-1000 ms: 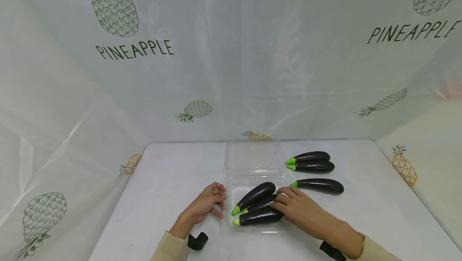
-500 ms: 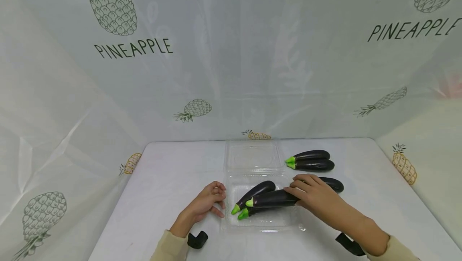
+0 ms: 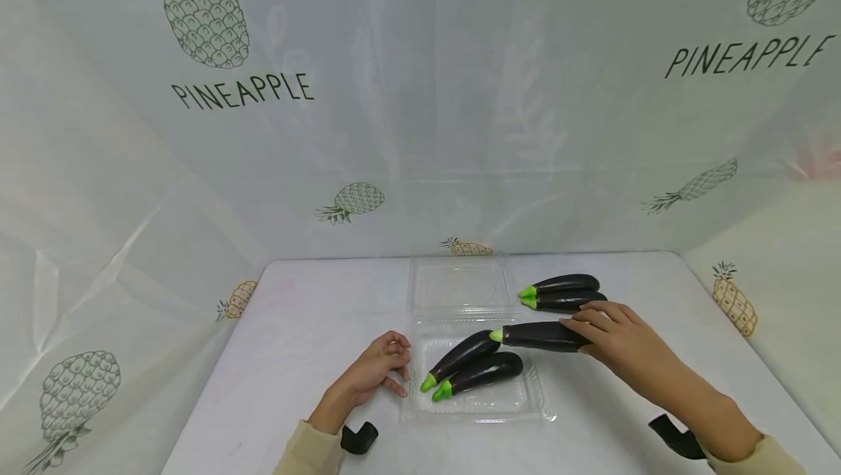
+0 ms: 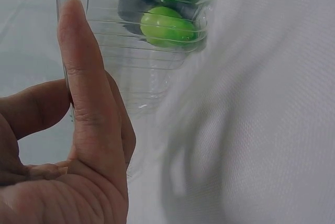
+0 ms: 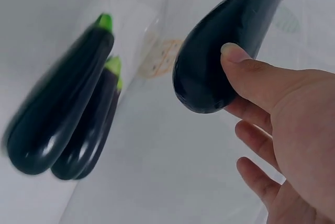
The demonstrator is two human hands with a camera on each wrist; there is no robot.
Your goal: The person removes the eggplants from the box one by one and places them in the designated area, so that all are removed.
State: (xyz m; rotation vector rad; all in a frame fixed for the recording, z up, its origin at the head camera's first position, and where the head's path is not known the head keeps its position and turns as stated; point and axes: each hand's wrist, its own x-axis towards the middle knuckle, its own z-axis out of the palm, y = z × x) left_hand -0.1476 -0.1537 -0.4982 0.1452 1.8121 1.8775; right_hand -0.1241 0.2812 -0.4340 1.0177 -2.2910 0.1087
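Observation:
A clear plastic clamshell container (image 3: 473, 409) lies with its lid (image 3: 460, 285) folded back. Two eggplants (image 3: 485, 373) rest in its base, green stem ends toward the left. My left hand (image 3: 379, 367) pinches the container's left rim; in the left wrist view the thumb is on one side and the index finger (image 4: 86, 72) on the other. My right hand (image 3: 624, 344) grips another eggplant (image 3: 534, 336) by its thick end, above the container's right edge. The right wrist view shows the thumb across this eggplant (image 5: 220, 56).
Two more eggplants (image 3: 565, 284) lie side by side at the back right. In the right wrist view a nearer eggplant (image 5: 60, 103) lies beside them; the head view hides it behind the held one and the right hand. Pineapple-printed sheeting (image 3: 460, 132) surrounds the white table (image 3: 315, 307).
My right hand has lifted one eggplant from the front of the container and carried it right and back. The eggplant under it now shows fully. My left hand stays on the rim.

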